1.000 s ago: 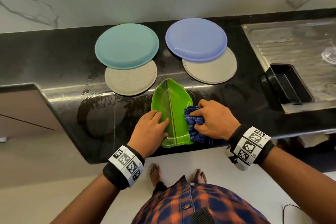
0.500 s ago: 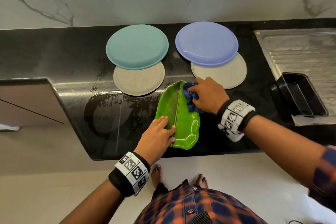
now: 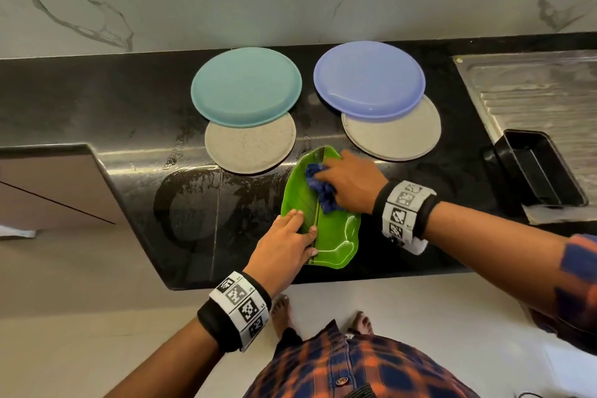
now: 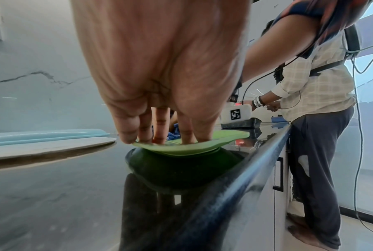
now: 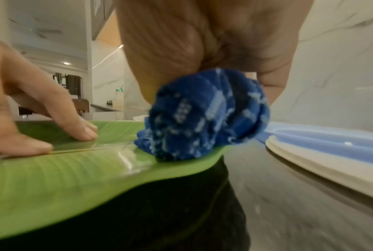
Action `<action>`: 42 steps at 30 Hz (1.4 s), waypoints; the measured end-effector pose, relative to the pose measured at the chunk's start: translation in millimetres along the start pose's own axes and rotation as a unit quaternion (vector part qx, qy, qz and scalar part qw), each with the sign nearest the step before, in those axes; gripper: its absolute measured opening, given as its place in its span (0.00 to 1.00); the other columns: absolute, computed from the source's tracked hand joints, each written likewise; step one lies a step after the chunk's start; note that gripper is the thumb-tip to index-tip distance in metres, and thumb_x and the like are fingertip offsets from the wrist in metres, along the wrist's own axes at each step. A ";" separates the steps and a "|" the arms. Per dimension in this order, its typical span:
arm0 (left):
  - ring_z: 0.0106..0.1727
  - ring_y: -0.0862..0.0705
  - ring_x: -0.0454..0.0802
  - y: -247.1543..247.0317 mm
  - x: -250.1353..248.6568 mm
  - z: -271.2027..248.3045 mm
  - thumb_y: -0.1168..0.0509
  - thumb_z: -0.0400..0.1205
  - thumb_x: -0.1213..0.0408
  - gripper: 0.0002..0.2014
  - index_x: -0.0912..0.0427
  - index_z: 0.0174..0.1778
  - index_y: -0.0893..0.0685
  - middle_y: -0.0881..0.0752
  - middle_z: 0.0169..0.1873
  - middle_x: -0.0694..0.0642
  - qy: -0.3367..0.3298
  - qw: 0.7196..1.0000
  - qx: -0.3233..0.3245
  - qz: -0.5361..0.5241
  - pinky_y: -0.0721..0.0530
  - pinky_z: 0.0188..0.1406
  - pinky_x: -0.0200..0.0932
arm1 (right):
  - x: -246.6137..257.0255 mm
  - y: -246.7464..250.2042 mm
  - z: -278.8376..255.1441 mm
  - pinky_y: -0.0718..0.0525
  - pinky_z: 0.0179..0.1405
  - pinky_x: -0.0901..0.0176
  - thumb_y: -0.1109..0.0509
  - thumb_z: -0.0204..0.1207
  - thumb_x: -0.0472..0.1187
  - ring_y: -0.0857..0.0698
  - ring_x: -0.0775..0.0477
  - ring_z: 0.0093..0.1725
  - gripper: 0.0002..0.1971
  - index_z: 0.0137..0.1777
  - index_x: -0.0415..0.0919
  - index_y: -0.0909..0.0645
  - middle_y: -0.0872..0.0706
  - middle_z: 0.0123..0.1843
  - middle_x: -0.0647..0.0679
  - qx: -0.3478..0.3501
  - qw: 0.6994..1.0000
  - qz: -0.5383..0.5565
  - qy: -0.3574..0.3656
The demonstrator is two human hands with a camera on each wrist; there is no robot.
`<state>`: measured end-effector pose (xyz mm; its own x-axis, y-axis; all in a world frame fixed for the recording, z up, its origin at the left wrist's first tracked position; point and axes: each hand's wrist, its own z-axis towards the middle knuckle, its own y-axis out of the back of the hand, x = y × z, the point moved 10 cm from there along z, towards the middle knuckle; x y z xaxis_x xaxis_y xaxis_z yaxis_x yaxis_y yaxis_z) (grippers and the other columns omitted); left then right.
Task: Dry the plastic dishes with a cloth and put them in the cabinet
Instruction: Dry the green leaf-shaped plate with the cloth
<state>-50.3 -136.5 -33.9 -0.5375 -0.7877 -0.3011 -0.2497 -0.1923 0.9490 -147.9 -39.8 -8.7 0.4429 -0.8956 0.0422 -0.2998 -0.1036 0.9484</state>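
- Step in hand, as judged: wiping the green leaf-shaped plate [image 3: 336, 236] dry; none of the dishes looks put away yet.
- Left hand [image 3: 284, 247]: fingers straight, spread flat, pressing the plate's near-left part against the table [image 3: 97, 100]. Grip holds nothing; it only pins. The left wrist view confirms fingertips [image 4: 144, 135] on the plate surface.
- Right hand [image 3: 350, 182]: grip clamped round a bunched blue cloth [image 3: 323, 191], pressed onto the plate's far half, right of the centre rib.
- Advice: keep the left hand's pressure straight down so the plate doesn't skid. The table looks wet around it.
- Advice: wipe along the ribs, far end to near end, w/ overlapping passes; then shift the pinning hand and do the patch it covers.
- Advice: work the cloth into the raised rim and the curved lobe at the near-right end, where water probably collects.
- Advice: flip and dry the underside too, since it sits on a wet surface.
- Risk: plate's near end lies close to the table's front edge; a hard pull toward the body could slide it off.
- Plate look: glossy bright green, banana-leaf shape, fine rib lines, central groove, shallow upturned rim. Light thin plastic, prob. flexes a little.
- Other dishes waiting, further back: teal plate [image 3: 245, 86] overlapping a beige plate [image 3: 252, 152]; blue plate [image 3: 368, 79] overlapping a second beige plate [image 3: 397, 136].
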 end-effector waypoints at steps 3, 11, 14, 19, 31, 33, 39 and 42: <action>0.83 0.37 0.59 -4.0 3.3 -0.3 0.41 0.88 0.49 0.23 0.53 0.77 0.23 0.31 0.79 0.60 0.009 1.000 0.013 -0.007 0.44 0.84 0.49 | -12.2 10.9 14.6 0.26 0.41 0.51 0.29 0.74 0.43 0.26 0.38 0.63 0.17 0.64 0.46 0.17 0.20 0.64 0.50 -0.019 0.998 -0.020 -0.050; 0.81 0.34 0.57 0.8 5.8 -1.3 0.36 0.85 0.47 0.22 0.52 0.73 0.19 0.27 0.76 0.56 0.017 0.999 -0.013 -0.045 0.34 0.82 0.52 | 38.4 -6.1 -4.4 0.31 0.39 0.55 0.29 0.73 0.43 0.26 0.44 0.56 0.26 0.72 0.56 0.19 0.19 0.60 0.53 0.017 0.995 0.042 0.094; 0.81 0.34 0.56 7.7 13.7 -9.9 0.32 0.83 0.48 0.25 0.56 0.74 0.19 0.26 0.76 0.57 0.042 0.991 -0.035 -0.121 0.36 0.82 0.50 | 30.5 0.1 4.2 0.27 0.41 0.54 0.29 0.70 0.42 0.22 0.44 0.54 0.25 0.69 0.53 0.16 0.18 0.54 0.51 -0.006 0.993 0.094 0.067; 0.64 0.19 0.47 24.5 60.4 -44.0 0.28 0.81 0.59 0.21 0.53 0.71 0.17 0.20 0.62 0.51 0.166 0.931 -0.157 -0.286 0.18 0.62 0.41 | -3.4 14.0 15.7 0.17 0.50 0.49 0.31 0.71 0.43 0.17 0.39 0.56 0.21 0.64 0.53 0.14 0.15 0.55 0.47 -0.085 0.982 0.162 -0.051; 0.37 0.14 0.51 -21.7 74.3 -43.5 0.30 0.77 0.84 0.28 0.62 0.73 0.21 0.15 0.40 0.56 0.283 0.769 -0.024 -0.573 0.09 0.47 0.48 | 70.1 -21.5 -28.2 0.24 0.44 0.53 0.29 0.71 0.46 0.20 0.43 0.49 0.24 0.69 0.51 0.17 0.19 0.54 0.48 -0.006 0.983 0.173 0.063; 0.38 0.12 0.49 -22.4 71.6 -43.1 0.33 0.79 0.85 0.25 0.63 0.70 0.19 0.13 0.38 0.57 0.286 0.751 -0.003 -0.595 0.09 0.44 0.42 | 70.5 -22.7 -37.9 0.22 0.43 0.51 0.29 0.70 0.47 0.21 0.46 0.47 0.24 0.68 0.53 0.16 0.19 0.52 0.50 0.028 0.982 0.164 0.090; 0.42 0.11 0.46 6.2 103.1 -13.9 0.36 0.86 0.71 0.16 0.60 0.70 0.19 0.11 0.46 0.57 0.333 0.764 -0.029 -0.552 0.12 0.43 0.43 | 68.1 -8.8 -30.5 0.22 0.40 0.54 0.29 0.67 0.48 0.20 0.47 0.46 0.24 0.66 0.56 0.14 0.19 0.48 0.54 -0.008 0.983 0.168 0.066; 0.38 0.14 0.45 22.4 105.3 19.1 0.36 0.87 0.60 0.15 0.53 0.69 0.18 0.12 0.39 0.52 0.308 0.822 0.023 -0.478 0.14 0.43 0.45 | 78.1 -6.8 -25.5 0.20 0.42 0.53 0.29 0.65 0.47 0.21 0.45 0.47 0.24 0.64 0.56 0.14 0.17 0.50 0.54 -0.010 0.983 0.163 0.084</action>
<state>-127.9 -212.6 -46.2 0.4293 -0.4385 -0.7896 -0.3589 -0.8850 0.2965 -89.8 -98.0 -3.8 0.4596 -0.7954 0.3952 -0.4335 0.1875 0.8814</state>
